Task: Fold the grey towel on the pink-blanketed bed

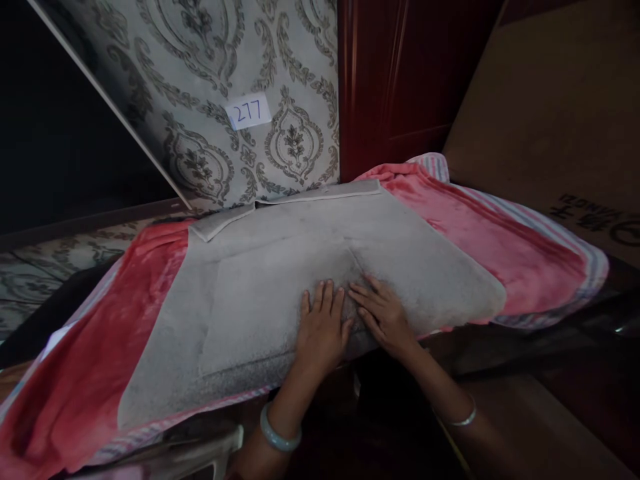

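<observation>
From left to right I see one pink blanket (150,293) with one grey cloth (250,293) lying across it, one card (249,111) reading "277" against the wallpaper (295,140), the left hand (321,331) and right hand (384,313) flat on the cloth, each grip spread and holding nothing, and one carton (545,100) with upside-down lettering, seemingly "YANGZI".

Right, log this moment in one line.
left hand: palm down on grey cloth; right hand: palm down on grey cloth; grey cloth: on red blanket
</observation>
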